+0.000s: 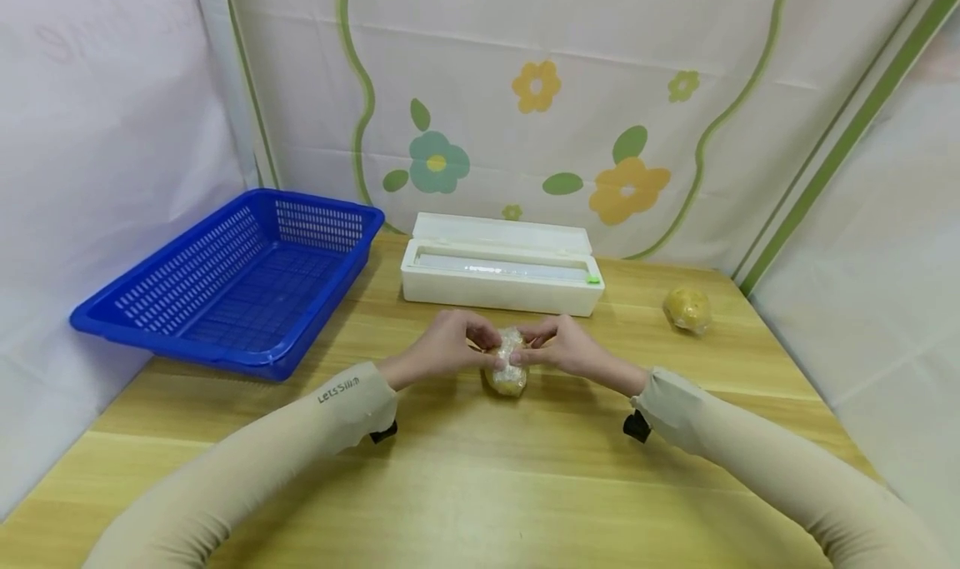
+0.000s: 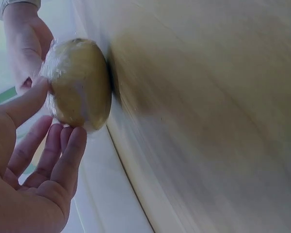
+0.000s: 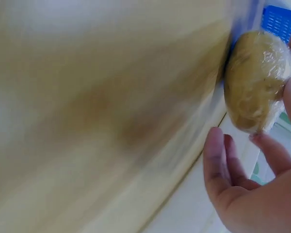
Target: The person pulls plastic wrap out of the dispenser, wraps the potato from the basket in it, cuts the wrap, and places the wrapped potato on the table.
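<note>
A yellow-brown potato (image 1: 508, 377) in clear cling film sits on the wooden table, with crumpled film bunched on its top. From the left side my left hand (image 1: 448, 348) holds it, thumb and fingertips at the film. Opposite, my right hand (image 1: 567, 351) pinches the film with its thumb and index finger. The left wrist view shows the potato (image 2: 85, 87) from the side, its smooth underside close to the tabletop. In the right wrist view the film on the potato (image 3: 254, 82) looks wrinkled near the thumb, and the other fingers curve loosely below.
A white cling film box (image 1: 502, 290) with its lid raised stands just behind the hands. To the left is a blue plastic basket (image 1: 225, 354). Another film-wrapped potato (image 1: 687, 309) lies at the back right. Printed fabric walls (image 1: 480, 44) enclose the table.
</note>
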Demonstrator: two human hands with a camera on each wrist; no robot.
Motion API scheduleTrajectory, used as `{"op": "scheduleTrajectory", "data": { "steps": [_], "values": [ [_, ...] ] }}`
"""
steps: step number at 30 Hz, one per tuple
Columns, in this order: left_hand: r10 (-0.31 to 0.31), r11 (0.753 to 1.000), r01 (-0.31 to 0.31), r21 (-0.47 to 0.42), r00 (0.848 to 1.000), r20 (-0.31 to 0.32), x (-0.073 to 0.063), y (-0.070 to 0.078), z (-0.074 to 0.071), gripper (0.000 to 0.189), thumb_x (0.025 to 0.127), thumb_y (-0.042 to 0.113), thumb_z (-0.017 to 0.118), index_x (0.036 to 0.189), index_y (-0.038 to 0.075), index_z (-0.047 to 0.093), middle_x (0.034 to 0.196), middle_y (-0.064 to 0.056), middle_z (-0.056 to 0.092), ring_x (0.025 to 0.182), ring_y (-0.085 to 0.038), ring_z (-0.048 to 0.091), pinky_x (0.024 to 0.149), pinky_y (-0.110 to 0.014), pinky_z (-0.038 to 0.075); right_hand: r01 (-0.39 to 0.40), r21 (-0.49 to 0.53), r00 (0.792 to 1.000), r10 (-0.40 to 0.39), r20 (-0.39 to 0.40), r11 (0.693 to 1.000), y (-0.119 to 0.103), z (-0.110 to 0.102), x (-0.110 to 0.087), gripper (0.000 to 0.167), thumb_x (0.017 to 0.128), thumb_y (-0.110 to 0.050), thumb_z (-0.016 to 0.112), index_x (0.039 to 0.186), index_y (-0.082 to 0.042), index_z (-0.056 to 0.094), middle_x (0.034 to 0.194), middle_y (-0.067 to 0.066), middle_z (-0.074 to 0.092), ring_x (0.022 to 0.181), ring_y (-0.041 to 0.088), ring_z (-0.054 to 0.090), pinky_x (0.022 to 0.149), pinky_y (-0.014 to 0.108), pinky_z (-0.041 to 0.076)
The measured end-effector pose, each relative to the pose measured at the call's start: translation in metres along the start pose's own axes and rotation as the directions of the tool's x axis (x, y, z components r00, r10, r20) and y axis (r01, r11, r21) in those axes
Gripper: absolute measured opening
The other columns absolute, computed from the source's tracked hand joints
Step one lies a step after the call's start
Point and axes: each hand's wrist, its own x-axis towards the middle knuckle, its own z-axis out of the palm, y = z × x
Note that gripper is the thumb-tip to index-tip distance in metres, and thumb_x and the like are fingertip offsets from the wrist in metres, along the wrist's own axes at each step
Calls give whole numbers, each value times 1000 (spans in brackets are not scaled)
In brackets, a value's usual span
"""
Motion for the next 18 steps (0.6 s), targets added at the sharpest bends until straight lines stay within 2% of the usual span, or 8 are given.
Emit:
{"op": "scheduleTrajectory", "data": {
  "steps": [3, 6, 13, 18],
  "values": [
    [-12, 1000, 12, 10, 1000, 11, -1, 0, -2, 25, 77, 26, 87, 94, 12, 74, 90, 4, 71, 83, -9, 65, 76, -26, 53, 106, -63, 994, -106, 3, 992, 0, -2, 2, 54, 77, -40, 84, 122, -13, 71, 106, -2, 71, 85, 21, 62, 62, 32, 52],
    [-26, 999, 26, 22, 1000, 17, -1, -2, -2, 25, 78, 28, 86, 95, 14, 74, 90, 6, 71, 83, -8, 65, 76, -26, 53, 189, -86, 982, -187, 38, 978, 0, -3, 3, 54, 79, -40, 82, 124, -12, 70, 103, -2, 69, 80, 20, 62, 59, 30, 54],
    [-51, 998, 51, 30, 999, 6, 0, -4, -2, 25, 76, 30, 87, 94, 18, 74, 88, 11, 70, 83, -7, 64, 77, -27, 52, 257, -102, 959, -241, 149, 961, 1, -14, 13, 52, 79, -36, 82, 124, -12, 70, 107, -1, 66, 82, 12, 63, 68, 31, 56],
    [-85, 996, 85, -1, 996, 13, -1, -4, -3, 25, 76, 30, 87, 96, 20, 75, 91, 12, 70, 85, -8, 64, 77, -28, 52, 262, -41, 947, -248, 202, 964, 6, -20, 21, 45, 81, -29, 81, 121, -11, 70, 103, -1, 67, 82, 16, 62, 65, 34, 54]
  ]
}}
